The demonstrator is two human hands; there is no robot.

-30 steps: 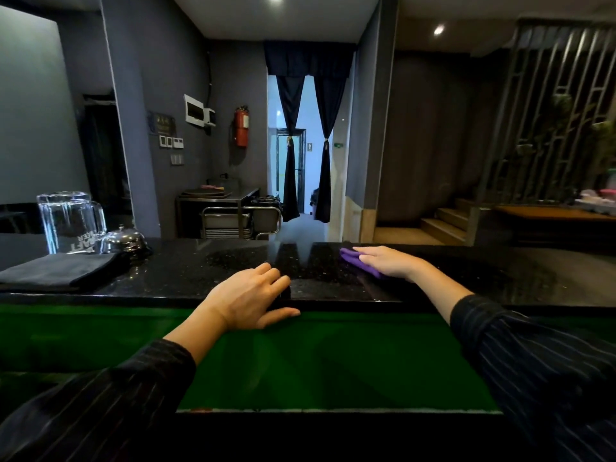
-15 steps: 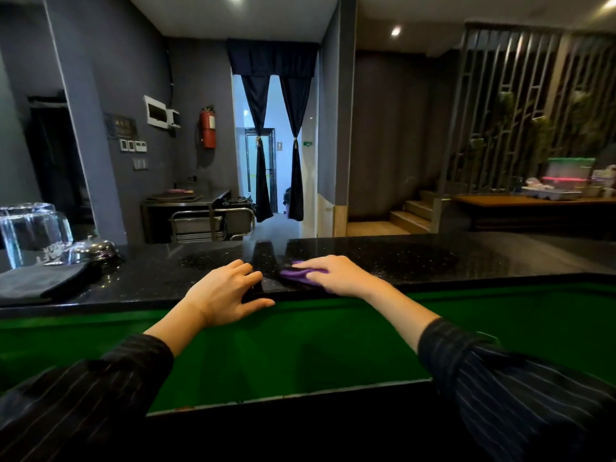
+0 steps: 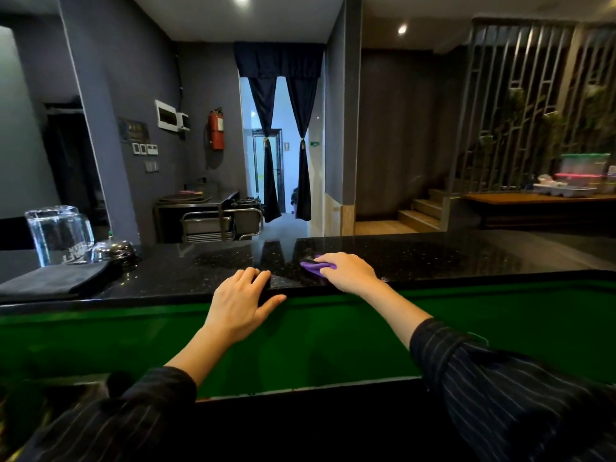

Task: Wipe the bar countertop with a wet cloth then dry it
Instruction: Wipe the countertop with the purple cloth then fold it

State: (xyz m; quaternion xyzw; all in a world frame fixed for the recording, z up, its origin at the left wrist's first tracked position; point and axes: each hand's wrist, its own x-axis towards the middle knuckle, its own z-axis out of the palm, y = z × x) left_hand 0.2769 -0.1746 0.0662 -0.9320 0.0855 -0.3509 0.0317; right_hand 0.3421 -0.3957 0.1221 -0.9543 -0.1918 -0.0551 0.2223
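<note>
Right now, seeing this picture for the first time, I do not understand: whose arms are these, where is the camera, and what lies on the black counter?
There is no machine here: a person wears a camera on the head, so you look forward and down at their arms. The left hand rests on the near edge of the black countertop. The right hand presses a purple cloth on it. At far left are a glass jug, a metal bell and a folded dark cloth.
</note>
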